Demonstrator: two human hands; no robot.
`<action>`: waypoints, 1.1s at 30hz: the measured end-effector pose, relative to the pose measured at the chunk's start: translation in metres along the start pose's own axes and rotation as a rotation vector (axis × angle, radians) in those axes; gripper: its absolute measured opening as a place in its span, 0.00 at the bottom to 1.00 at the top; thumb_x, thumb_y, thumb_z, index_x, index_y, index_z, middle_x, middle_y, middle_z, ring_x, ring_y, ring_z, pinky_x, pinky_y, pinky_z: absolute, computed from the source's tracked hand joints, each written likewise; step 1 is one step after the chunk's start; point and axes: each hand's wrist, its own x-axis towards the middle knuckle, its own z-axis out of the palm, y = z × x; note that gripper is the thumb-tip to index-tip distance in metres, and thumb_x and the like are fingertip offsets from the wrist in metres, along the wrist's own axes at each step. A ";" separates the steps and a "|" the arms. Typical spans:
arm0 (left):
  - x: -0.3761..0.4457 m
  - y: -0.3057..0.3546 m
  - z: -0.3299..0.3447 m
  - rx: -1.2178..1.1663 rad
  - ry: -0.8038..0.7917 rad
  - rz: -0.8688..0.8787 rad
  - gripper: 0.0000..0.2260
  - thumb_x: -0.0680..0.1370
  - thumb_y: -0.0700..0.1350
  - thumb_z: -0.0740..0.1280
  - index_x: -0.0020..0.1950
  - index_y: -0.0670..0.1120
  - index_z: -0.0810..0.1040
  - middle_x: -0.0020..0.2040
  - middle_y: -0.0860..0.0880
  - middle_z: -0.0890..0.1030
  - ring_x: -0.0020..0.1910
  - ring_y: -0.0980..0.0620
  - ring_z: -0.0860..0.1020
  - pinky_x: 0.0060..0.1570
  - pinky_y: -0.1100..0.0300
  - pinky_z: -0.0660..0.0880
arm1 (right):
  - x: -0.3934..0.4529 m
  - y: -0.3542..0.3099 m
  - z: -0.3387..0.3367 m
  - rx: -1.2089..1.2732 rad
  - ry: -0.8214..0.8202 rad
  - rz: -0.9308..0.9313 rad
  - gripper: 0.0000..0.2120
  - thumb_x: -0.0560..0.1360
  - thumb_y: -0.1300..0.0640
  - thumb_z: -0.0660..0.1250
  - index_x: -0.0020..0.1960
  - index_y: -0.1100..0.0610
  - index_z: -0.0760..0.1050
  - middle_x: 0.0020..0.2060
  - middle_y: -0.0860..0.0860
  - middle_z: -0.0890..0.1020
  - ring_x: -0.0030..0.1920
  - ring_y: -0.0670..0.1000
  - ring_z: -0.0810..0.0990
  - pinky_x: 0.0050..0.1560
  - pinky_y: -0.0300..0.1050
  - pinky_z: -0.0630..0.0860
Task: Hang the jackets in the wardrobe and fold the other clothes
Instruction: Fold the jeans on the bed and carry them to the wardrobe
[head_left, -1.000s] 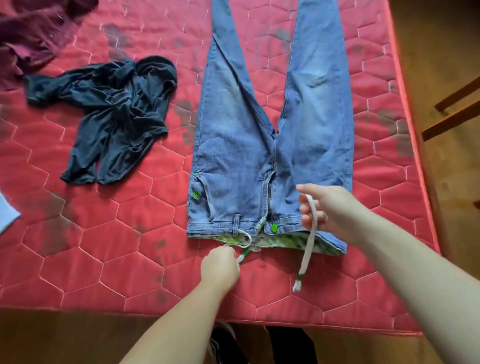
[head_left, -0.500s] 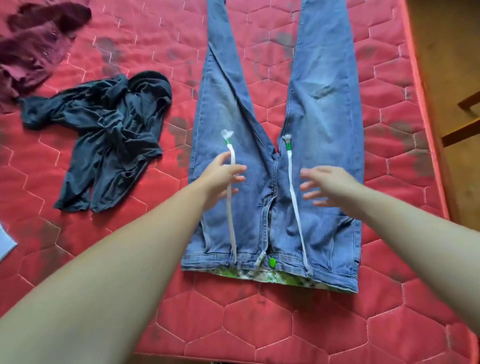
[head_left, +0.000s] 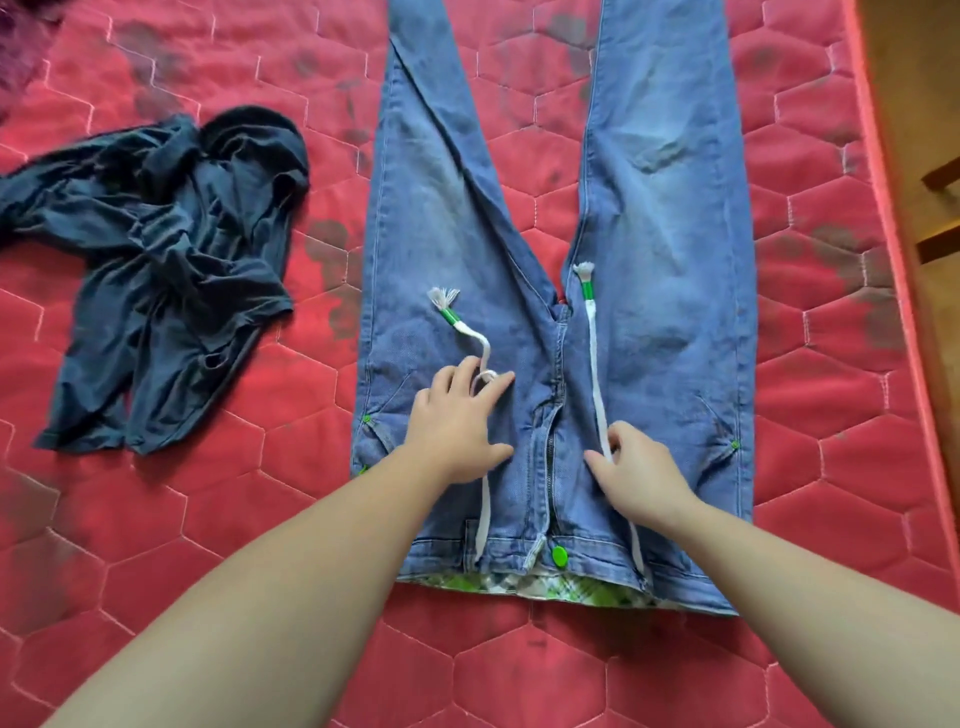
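Blue jeans (head_left: 670, 218) lie flat on the red mattress (head_left: 218, 525), waistband toward me, legs spread and running off the top. Two white drawstrings with green tips lie up over the front. My left hand (head_left: 457, 421) rests flat on the left hip, its fingertips on the left drawstring (head_left: 470, 332), which kinks into a small loop there. My right hand (head_left: 636, 475) presses on the right hip, thumb spread, over the straight right drawstring (head_left: 592, 332). A crumpled dark blue garment (head_left: 171, 260) lies to the left of the jeans.
A maroon garment (head_left: 21, 31) shows at the top left corner. The mattress edge (head_left: 883, 171) runs down the right side, with wooden floor and dark chair legs (head_left: 940, 208) beyond it.
Both hands have drawn back toward the waistband and come down onto the jeans. The left drawstring, straight before, now bends and loops at my left fingertips. The right drawstring stays straight.
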 end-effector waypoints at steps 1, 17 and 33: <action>-0.001 0.000 0.007 0.047 0.025 0.025 0.40 0.72 0.64 0.66 0.77 0.62 0.48 0.79 0.48 0.48 0.75 0.45 0.50 0.69 0.47 0.56 | -0.001 0.002 0.002 0.007 0.029 -0.004 0.11 0.77 0.50 0.63 0.40 0.52 0.66 0.35 0.48 0.77 0.38 0.53 0.75 0.35 0.48 0.67; -0.125 -0.027 0.077 0.211 0.101 0.311 0.39 0.66 0.53 0.67 0.77 0.59 0.58 0.75 0.47 0.63 0.72 0.42 0.62 0.69 0.48 0.59 | -0.107 0.087 0.030 -0.735 0.216 -0.345 0.41 0.61 0.39 0.74 0.71 0.52 0.69 0.67 0.52 0.73 0.64 0.56 0.72 0.59 0.58 0.70; -0.166 0.007 0.030 0.081 -0.387 0.128 0.15 0.68 0.41 0.60 0.52 0.54 0.75 0.52 0.46 0.80 0.52 0.42 0.78 0.42 0.57 0.71 | -0.146 0.071 -0.010 -0.754 -0.135 -0.305 0.02 0.68 0.56 0.59 0.37 0.50 0.67 0.46 0.53 0.82 0.51 0.57 0.80 0.40 0.43 0.68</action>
